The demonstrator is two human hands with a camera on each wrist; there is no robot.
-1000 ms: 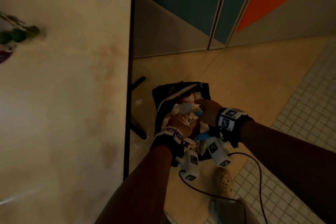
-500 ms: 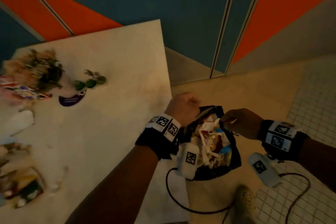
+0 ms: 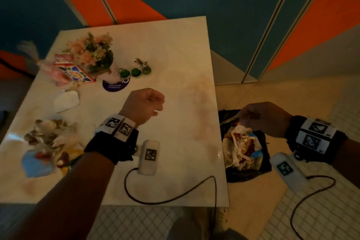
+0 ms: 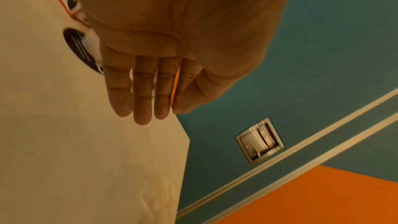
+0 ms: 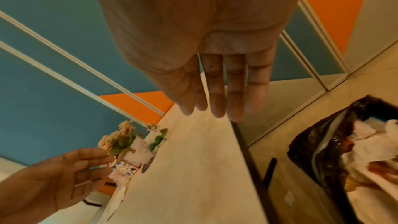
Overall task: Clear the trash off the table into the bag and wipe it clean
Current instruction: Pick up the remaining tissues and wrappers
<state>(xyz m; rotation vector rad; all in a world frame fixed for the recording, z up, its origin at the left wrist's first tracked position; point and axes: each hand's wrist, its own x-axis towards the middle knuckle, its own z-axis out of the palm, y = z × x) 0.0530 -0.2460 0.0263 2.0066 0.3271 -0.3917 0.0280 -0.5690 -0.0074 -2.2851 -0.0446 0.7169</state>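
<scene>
The person's left hand [image 3: 144, 104] hangs over the middle of the pale, glossy square table [image 3: 175, 45], its fingers loosely extended and holding nothing. The right hand [image 3: 263, 119] hovers off the table's edge at three o'clock, above the black plastic trash bag [image 3: 261, 171] on the floor; its fingers are straight and relaxed and also hold nothing.

The remaining trash lies well apart from the bag: a heap of crumpled wrappers and a blue packet [image 3: 46, 150] at eight o'clock on the table, and a white crumpled tissue [image 3: 66, 100] at nine o'clock.

The bag already looks full, with white paper and snack packets [image 3: 241, 146] mounded at its mouth, so further scraps dropped from a height would probably slide off onto the floor. Its slack rim is unsupported and could fold shut.

At ten o'clock a pot of pink artificial flowers [image 3: 93, 54] stands beside a patterned card [image 3: 78, 74], near the tissue; a hasty sweep could tip it or carry it off with the rubbish.
</scene>
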